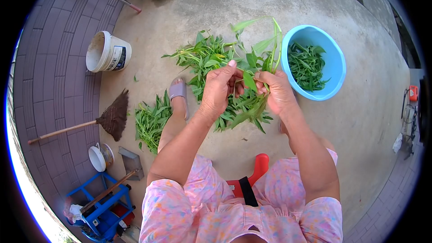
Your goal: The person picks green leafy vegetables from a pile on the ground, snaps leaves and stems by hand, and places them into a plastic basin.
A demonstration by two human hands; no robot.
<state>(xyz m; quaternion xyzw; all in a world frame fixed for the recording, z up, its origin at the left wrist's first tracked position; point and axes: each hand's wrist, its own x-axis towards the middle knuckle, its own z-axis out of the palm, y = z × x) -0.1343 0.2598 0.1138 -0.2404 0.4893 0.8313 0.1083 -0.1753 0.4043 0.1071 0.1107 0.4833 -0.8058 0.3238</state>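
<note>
My right hand (277, 91) pinches a long green leafy stem (280, 40), which looks like water spinach; it arches up and bends over at the top. Close beside it, my left hand (220, 87) has its thumb and fingers closed on part of the same greens, with a broad leaf (249, 81) showing between the hands. A heap of leafy stems (204, 56) lies on the floor below and beyond both hands. To the right stands a light blue basin (335, 58) with picked greens (307, 66) in it.
A smaller pile of greens (152, 122) lies by my left foot. Along the left wall are a white bucket (120, 55), a broom (112, 116), a small pail (100, 157), a dustpan (131, 162) and a blue frame (101, 216). A red seat (260, 167) shows between my legs.
</note>
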